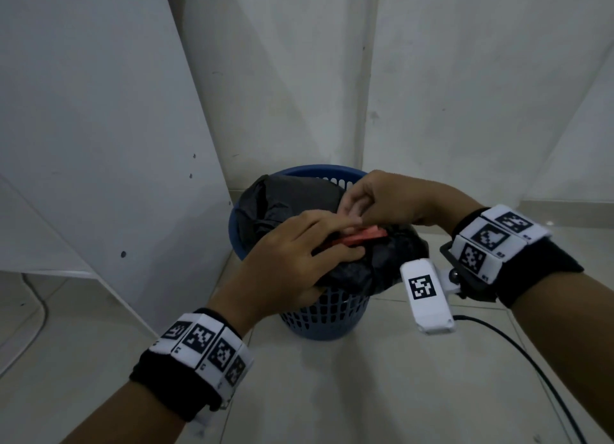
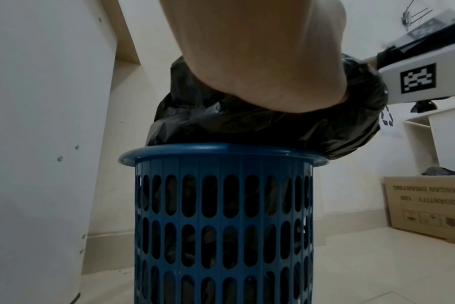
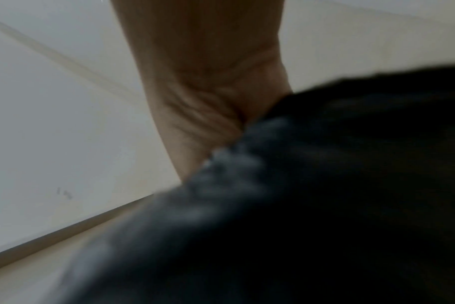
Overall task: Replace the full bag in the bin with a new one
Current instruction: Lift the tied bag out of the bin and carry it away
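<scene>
A blue slotted bin [image 1: 325, 317] stands on the tiled floor in a corner, also close up in the left wrist view [image 2: 221, 226]. A full black bag [image 1: 275, 201] bulges over its rim [image 2: 273, 127]. My left hand [image 1: 332, 241] lies on top of the bag, and a red tie strip [image 1: 365, 236] runs out between its fingers. My right hand [image 1: 352, 209] hovers just above, fingers curled and pinching at the tie's upper end, right against my left fingertips. The right wrist view is blurred: palm [image 3: 208, 82] and dark bag [image 3: 325, 185] only.
A white cabinet panel [image 1: 99, 144] stands close on the bin's left, with walls behind. A black cable [image 1: 531, 360] trails over the floor at right. A cardboard box [image 2: 426, 205] sits on the floor further right. Open tile lies in front of the bin.
</scene>
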A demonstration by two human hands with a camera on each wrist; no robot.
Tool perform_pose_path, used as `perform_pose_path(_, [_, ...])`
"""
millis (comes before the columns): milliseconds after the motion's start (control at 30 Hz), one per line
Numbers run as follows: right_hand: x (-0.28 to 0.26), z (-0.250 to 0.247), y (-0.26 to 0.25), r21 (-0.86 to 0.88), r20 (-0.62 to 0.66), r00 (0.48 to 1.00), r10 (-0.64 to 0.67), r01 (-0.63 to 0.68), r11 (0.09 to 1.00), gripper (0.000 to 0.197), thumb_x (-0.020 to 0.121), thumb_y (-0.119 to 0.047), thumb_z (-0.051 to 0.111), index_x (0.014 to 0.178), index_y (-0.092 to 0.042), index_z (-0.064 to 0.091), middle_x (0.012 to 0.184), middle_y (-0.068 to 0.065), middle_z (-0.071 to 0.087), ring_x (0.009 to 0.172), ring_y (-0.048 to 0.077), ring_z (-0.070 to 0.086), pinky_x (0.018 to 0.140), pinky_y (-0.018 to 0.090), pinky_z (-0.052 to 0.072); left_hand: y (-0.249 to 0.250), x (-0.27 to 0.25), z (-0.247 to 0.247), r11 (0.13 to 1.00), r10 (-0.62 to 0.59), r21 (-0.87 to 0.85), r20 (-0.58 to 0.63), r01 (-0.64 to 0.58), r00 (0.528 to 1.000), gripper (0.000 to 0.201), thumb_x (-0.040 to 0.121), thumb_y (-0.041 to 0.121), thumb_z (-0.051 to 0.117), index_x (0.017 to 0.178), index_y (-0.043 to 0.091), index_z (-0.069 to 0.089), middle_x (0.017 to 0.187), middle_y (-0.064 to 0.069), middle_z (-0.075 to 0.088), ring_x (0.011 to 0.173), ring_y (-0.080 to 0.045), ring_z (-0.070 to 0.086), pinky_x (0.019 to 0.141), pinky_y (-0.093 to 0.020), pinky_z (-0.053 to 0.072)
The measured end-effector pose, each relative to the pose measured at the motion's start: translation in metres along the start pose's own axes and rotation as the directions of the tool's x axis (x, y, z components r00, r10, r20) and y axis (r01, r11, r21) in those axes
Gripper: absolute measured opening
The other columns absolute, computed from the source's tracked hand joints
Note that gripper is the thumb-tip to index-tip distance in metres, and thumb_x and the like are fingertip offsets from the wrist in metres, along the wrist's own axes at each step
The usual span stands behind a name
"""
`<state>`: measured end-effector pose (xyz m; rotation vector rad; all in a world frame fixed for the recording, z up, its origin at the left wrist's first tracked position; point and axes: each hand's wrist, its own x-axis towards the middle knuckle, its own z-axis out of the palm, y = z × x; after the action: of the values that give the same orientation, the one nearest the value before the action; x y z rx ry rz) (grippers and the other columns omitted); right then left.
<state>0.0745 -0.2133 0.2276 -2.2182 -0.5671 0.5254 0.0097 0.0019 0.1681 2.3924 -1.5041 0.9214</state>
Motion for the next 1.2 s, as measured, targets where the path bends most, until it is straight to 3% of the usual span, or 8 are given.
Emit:
perform_pose_path(200, [0.001, 0.005, -0.006, -0.008, 0.254, 0.964, 0.084, -0.085, 0.996, 0.024, 0.093, 0.005, 0.055, 0.107, -0.008, 0.070, 0.089, 0.008, 0.074, 0.080, 0.017, 0.067, 0.070, 0.024, 0.057, 0.002, 0.004, 0.001, 0.996, -0.023, -0.085, -0.046, 0.019, 0.999, 0.033, 0.100, 0.017, 0.046, 0.116, 0.003, 0.071, 0.124, -0.011, 0.069, 0.110, -0.029, 0.066, 0.097, -0.043, 0.049])
perform_pose_path(367, [0.000, 0.006, -0.005, 0.014, 0.102, 0.989, 0.109, -0.111, 0.994, 0.012, 0.099, -0.013, 0.056, 0.109, -0.014, 0.062, 0.094, 0.004, 0.069, 0.080, 0.011, 0.065, 0.076, 0.025, 0.054, 0.002, 0.003, 0.008, 0.997, -0.049, -0.063, -0.031, 0.047, 0.998, 0.039, 0.086, 0.008, 0.063, 0.124, 0.009, 0.064, 0.103, -0.011, 0.072, 0.091, -0.030, 0.067, 0.090, -0.039, 0.048])
perform_pose_path(600, [-0.015, -0.005, -0.010, 0.139, 0.030, 0.967, 0.254, -0.256, 0.957, 0.088, 0.090, -0.077, 0.010, 0.108, -0.015, 0.071, 0.106, 0.008, 0.073, 0.102, 0.021, 0.070, 0.094, 0.036, 0.053, -0.003, 0.013, 0.004, 0.870, -0.377, -0.278, 0.155, 0.406, 0.913, 0.053, 0.096, 0.025, 0.047, 0.148, 0.025, 0.037, 0.097, -0.007, 0.069, 0.082, -0.022, 0.063, 0.075, -0.038, 0.049])
perform_pose_path(733, [-0.018, -0.006, -0.010, 0.191, 0.103, 0.962, 0.254, -0.269, 0.944, 0.110, 0.080, -0.084, -0.003, 0.106, -0.012, 0.075, 0.105, 0.010, 0.075, 0.101, 0.022, 0.072, 0.094, 0.035, 0.053, -0.011, 0.018, 0.000, 0.849, -0.427, -0.232, 0.228, 0.475, 0.875, 0.022, 0.101, 0.039, 0.046, 0.096, 0.026, 0.063, 0.077, 0.003, 0.056, 0.075, -0.013, 0.044, 0.066, -0.031, 0.034])
perform_pose_path(833, [-0.020, -0.007, -0.010, 0.117, -0.044, 0.990, 0.132, -0.126, 0.985, 0.095, 0.083, -0.083, 0.009, 0.101, -0.020, 0.078, 0.104, 0.000, 0.076, 0.101, 0.014, 0.071, 0.098, 0.033, 0.050, -0.017, 0.023, 0.000, 0.748, -0.536, -0.275, 0.284, 0.604, 0.795, 0.041, 0.101, 0.047, 0.045, 0.068, 0.024, 0.044, 0.068, 0.007, 0.048, 0.077, -0.013, 0.044, 0.067, -0.032, 0.032])
perform_pose_path(1000, [-0.021, -0.008, -0.002, -0.038, 0.012, 0.999, 0.045, -0.044, 0.998, 0.046, 0.076, -0.054, 0.077, 0.112, -0.027, 0.067, 0.110, -0.008, 0.072, 0.104, 0.010, 0.068, 0.096, 0.030, 0.052, -0.027, 0.027, 0.006, 0.575, -0.703, -0.285, 0.307, 0.767, 0.641, 0.063, 0.094, 0.067, 0.037, 0.079, 0.012, 0.064, 0.071, -0.001, 0.065, 0.070, -0.020, 0.062, 0.074, -0.044, 0.051])
perform_pose_path(1133, [-0.011, 0.007, 0.007, -0.382, 0.034, 0.992, 0.122, -0.100, 0.919, 0.014, 0.095, -0.047, 0.057, 0.109, -0.042, 0.056, 0.108, -0.019, 0.059, 0.109, 0.015, 0.058, 0.102, 0.038, 0.046, -0.033, 0.025, -0.009, 0.494, -0.609, -0.367, 0.500, 0.788, 0.615, 0.048, 0.086, 0.064, 0.062, 0.122, 0.033, 0.055, 0.114, 0.012, 0.063, 0.100, -0.004, 0.061, 0.087, -0.030, 0.054])
perform_pose_path(1200, [-0.010, 0.006, 0.008, -0.418, 0.016, 0.987, 0.158, -0.136, 0.898, 0.009, 0.101, -0.044, 0.046, 0.096, -0.042, 0.053, 0.098, -0.019, 0.054, 0.105, 0.018, 0.055, 0.101, 0.040, 0.044, -0.047, 0.020, -0.026, 0.662, -0.494, -0.242, 0.571, 0.709, 0.656, 0.059, 0.075, 0.060, 0.077, 0.123, 0.035, 0.054, 0.113, 0.016, 0.060, 0.101, -0.006, 0.058, 0.086, -0.027, 0.050])
